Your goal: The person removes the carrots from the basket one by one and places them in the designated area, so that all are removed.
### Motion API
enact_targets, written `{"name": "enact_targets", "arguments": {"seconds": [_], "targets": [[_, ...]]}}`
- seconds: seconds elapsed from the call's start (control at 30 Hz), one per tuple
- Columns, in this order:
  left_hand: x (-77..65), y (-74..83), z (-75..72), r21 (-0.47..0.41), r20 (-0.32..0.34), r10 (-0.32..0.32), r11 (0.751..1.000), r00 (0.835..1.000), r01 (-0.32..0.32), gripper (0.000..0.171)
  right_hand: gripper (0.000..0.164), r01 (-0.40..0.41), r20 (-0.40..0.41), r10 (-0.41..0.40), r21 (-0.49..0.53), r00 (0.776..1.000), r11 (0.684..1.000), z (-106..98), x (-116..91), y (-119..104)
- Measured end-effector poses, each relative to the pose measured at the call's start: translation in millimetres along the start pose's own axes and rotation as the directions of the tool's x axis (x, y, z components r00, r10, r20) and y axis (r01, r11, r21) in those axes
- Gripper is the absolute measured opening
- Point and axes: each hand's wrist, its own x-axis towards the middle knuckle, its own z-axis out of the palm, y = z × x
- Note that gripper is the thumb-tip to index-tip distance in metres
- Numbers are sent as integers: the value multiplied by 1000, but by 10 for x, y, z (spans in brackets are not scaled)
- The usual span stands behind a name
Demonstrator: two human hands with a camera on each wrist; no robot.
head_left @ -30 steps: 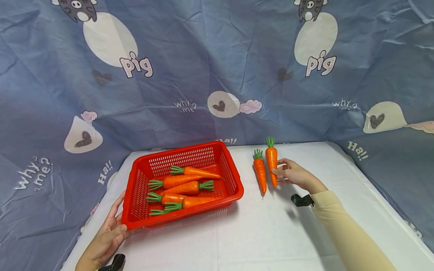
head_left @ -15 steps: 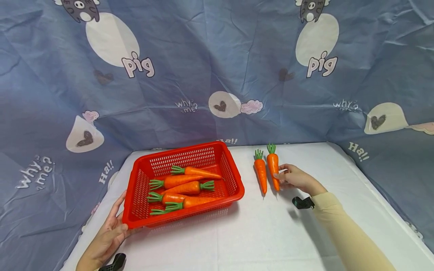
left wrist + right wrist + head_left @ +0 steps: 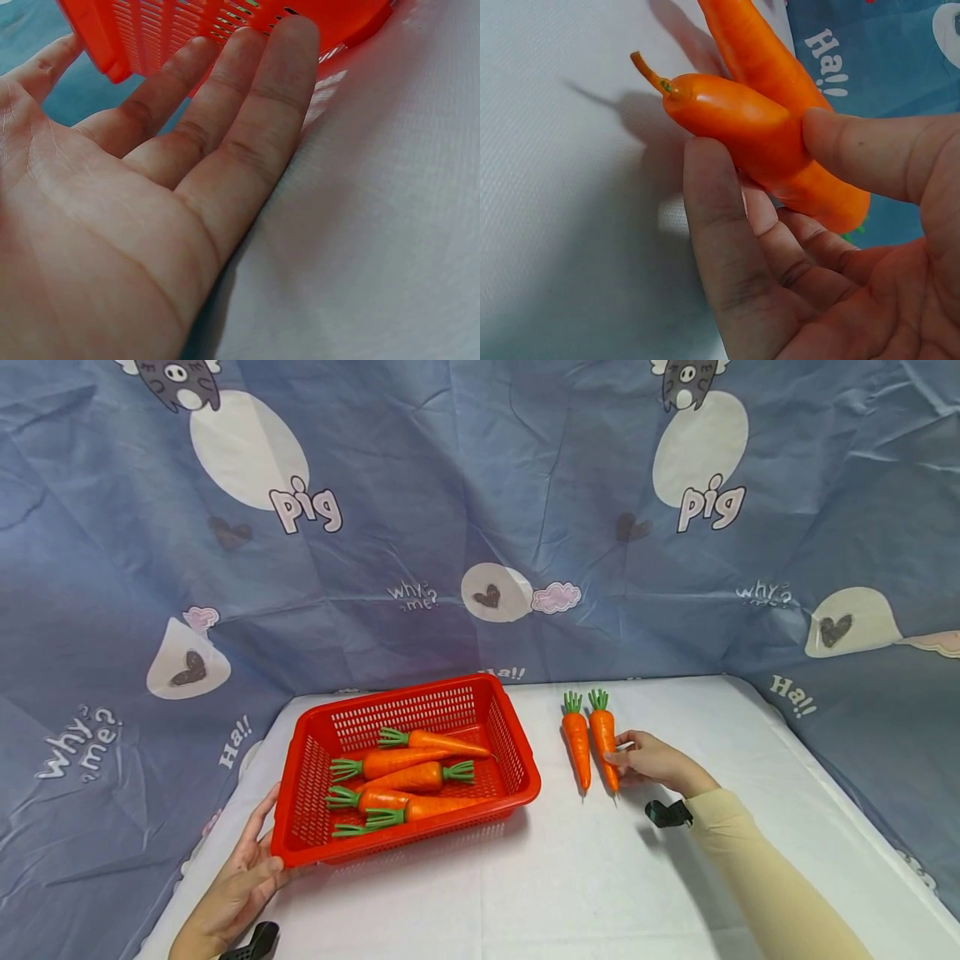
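Observation:
My right hand (image 3: 654, 762) pinches an orange carrot (image 3: 602, 731) with green stalks, between thumb and fingers near its tapered end. That carrot lies almost parallel to a second carrot (image 3: 576, 743) just to its left, their green tops about level. In the right wrist view the pinched carrot (image 3: 735, 112) points its thin root tip up and left, its shadow on the cloth. My left hand (image 3: 240, 885) touches the front left corner of a red basket (image 3: 525, 777), thumb at the rim. Its fingers (image 3: 255, 135) lie nearly straight against the basket's underside.
Inside the basket lie several carrots (image 3: 420, 777) with stalks pointing different ways. A white cloth (image 3: 570, 877) covers the table. Behind it hangs a blue printed curtain (image 3: 420, 527), which also flanks both sides.
My right hand has drawn the pinched carrot toward me, so its top has dropped level with the neighbouring carrot's. The left hand and the basket stay put.

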Motion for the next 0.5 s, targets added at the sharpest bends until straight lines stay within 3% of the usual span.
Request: {"name": "enact_targets", "arguments": {"seconds": [0.5], "targets": [[5, 12, 13, 34, -44, -19, 999, 999, 21, 92, 57, -26, -20, 25, -46, 999, 999, 37, 23, -3]]}}
